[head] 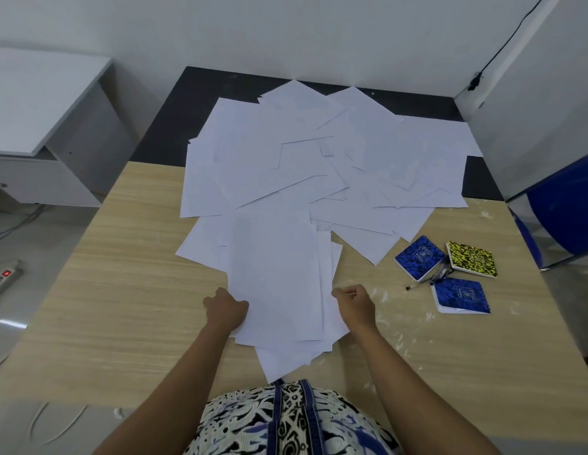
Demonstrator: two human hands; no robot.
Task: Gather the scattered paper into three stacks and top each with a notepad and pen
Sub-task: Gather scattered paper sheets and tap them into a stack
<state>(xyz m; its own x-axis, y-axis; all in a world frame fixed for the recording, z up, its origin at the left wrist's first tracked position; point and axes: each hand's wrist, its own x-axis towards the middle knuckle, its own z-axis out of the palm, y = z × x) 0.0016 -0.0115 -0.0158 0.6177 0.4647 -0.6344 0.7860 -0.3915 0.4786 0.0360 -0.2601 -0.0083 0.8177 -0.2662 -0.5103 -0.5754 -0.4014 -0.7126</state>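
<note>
We see thin, flat white paper sheets (318, 159) fanned loosely across a pale wood-grain table (121, 290). Right of the sheets lie three small mottled notepads: blue (419, 257), yellow (471, 258), blue (461, 295), with dark pens (430, 280) between them. Nearest us, our left hand (225, 310) grips a rough sheaf (276, 284); our right hand (355, 302) pinches its other edge, fingers curled.

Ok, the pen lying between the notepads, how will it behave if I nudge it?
The pen looks thin and round, so it will probably roll. It lies against the blue notepad, which may stop it. Likely light.
</note>
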